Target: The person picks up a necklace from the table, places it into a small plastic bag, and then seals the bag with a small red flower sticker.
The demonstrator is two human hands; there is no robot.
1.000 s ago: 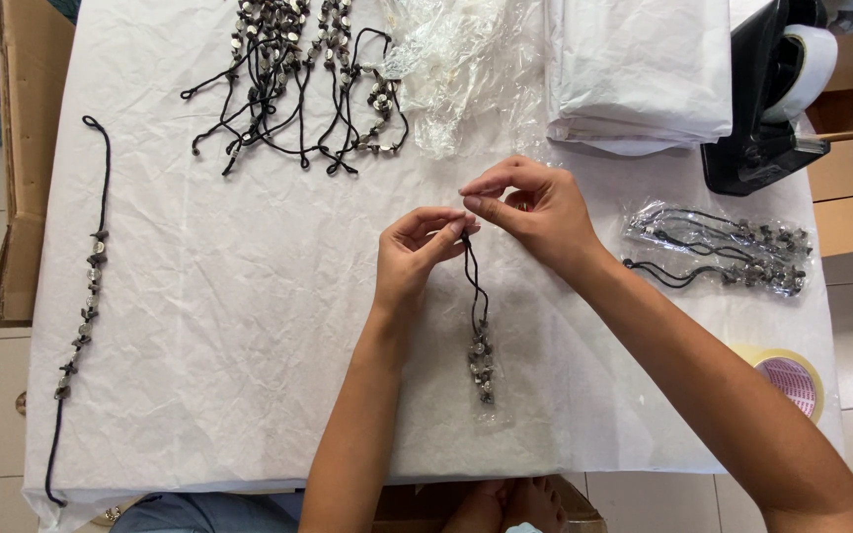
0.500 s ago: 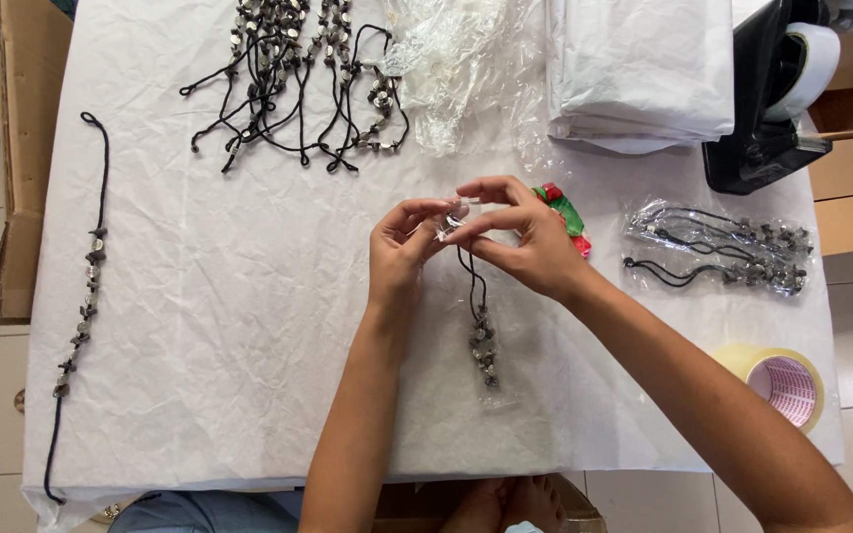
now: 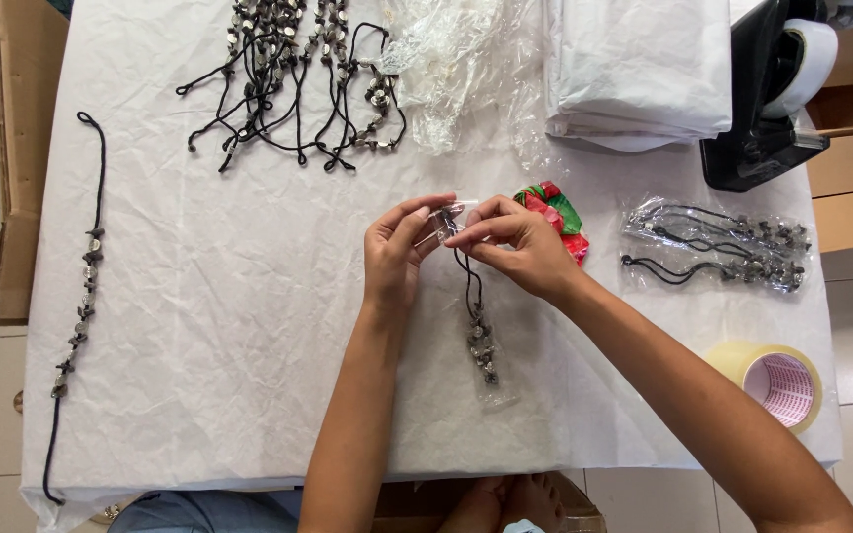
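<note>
My left hand [image 3: 399,252] and my right hand [image 3: 520,247] meet over the middle of the white-covered table [image 3: 209,326]. Both pinch the top end of a narrow clear plastic sleeve [image 3: 494,390] that holds a black cord necklace with grey beads [image 3: 479,341]. The sleeve hangs toward me, its lower end on the cloth. The fingertips hide the sleeve's opening and the cord's upper end.
A heap of beaded black cord necklaces [image 3: 293,74] lies at the back left, one laid straight [image 3: 81,296] along the left edge. Bagged necklaces [image 3: 718,247], a red-green cloth item [image 3: 557,212], tape roll [image 3: 777,380], tape dispenser [image 3: 767,94], folded white bags [image 3: 639,69] and crumpled clear plastic [image 3: 456,69] sit right and back.
Both hands have shifted slightly left with the necklace sleeve, uncovering the red-green cloth item behind my right hand. The fingers stay pinched at the sleeve's top end.
</note>
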